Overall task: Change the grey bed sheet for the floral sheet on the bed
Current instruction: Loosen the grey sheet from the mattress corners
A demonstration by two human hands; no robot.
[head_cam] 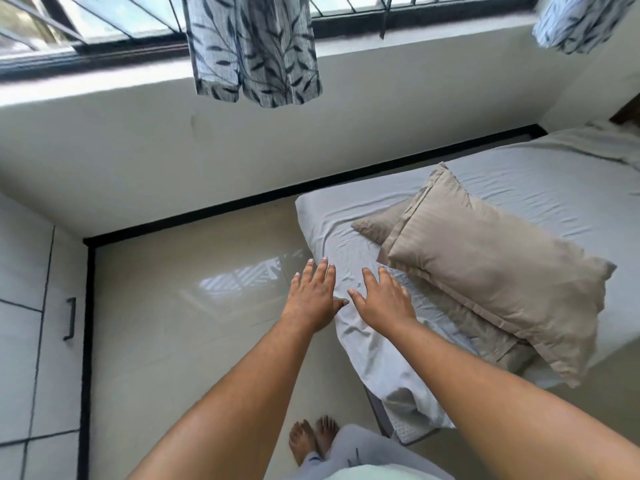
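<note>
Both our arms are stretched out ahead, and each grip is wide open. The left grip point(313, 299) and the right grip point(384, 301) have their fingers straight and spread and hold nothing. They sit side by side, thumbs almost meeting, over the short end of the grey sheet point(554, 195). We cannot tell whether the palms press the cloth or hang just above it.

The sheet's end edge runs directly under the grips. It goes from a corner beyond the left fingertips back to a loose, rumpled corner drooping below our right forearm, where a bit of quilted mattress point(412, 436) shows. The left grip straddles that edge, half over the floor point(194, 341), while the right grip lies fully over cloth. The sheet's long axis stretches away to the right of the right grip.

Two beige pillows point(485, 271) lie stacked on the sheet just right of the right grip, the nearer one. In our judgement they must come off before the sheet can be stripped. We see no floral sheet. The leaf-print cloth point(256, 50) far beyond the grips looks like a curtain.
</note>
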